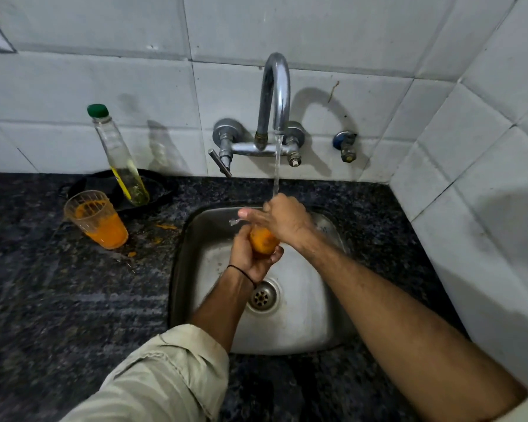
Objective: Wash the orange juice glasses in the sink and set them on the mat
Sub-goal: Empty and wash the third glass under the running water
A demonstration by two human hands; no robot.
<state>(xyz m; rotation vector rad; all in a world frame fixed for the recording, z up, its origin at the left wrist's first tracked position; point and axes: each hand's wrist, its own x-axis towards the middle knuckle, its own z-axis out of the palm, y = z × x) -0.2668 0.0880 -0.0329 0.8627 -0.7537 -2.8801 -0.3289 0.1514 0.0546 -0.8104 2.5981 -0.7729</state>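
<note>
Your left hand [250, 257] grips the wet glass [262, 240] from below, over the sink [302, 315]. Your right hand [282, 219] curls over its rim under the tap [275, 95] stream.

Risk: the slick glass could slip and hit the basin. It has orange residue inside.

The 2nd glass [96, 220] sits on the counter [58, 300], part full of juice; a careless reach could tip it.

1 bottle [119, 159] on the dark mat [153, 190] holds a little yellowish liquid.

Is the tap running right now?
On. Water streams from the tap onto the right hand atop the glass the left hand grips over the sink.
</note>
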